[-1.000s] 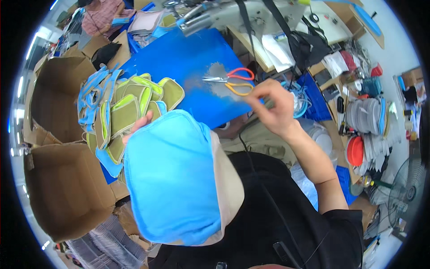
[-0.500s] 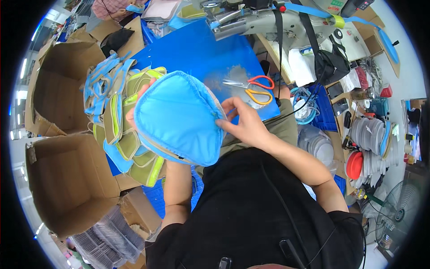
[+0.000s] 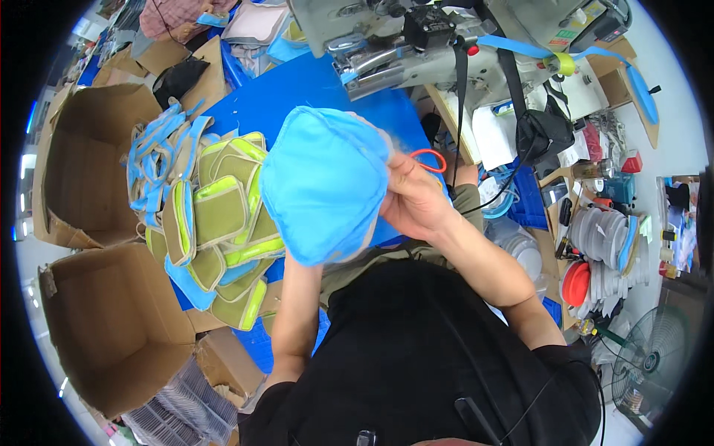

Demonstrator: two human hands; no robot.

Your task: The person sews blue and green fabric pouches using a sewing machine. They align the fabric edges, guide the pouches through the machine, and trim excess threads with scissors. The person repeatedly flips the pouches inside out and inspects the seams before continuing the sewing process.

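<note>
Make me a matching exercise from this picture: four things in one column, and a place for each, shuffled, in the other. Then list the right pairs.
Things:
1. blue fabric piece
2. stack of green and blue pieces
3. sewing machine
4. open cardboard boxes

Places:
A. at the far edge of the blue table
B. held up by the right hand
C. at the person's left, beyond the table
D. lying on the table, left of the held piece

Pairs: 1-B, 2-D, 3-A, 4-C
</note>
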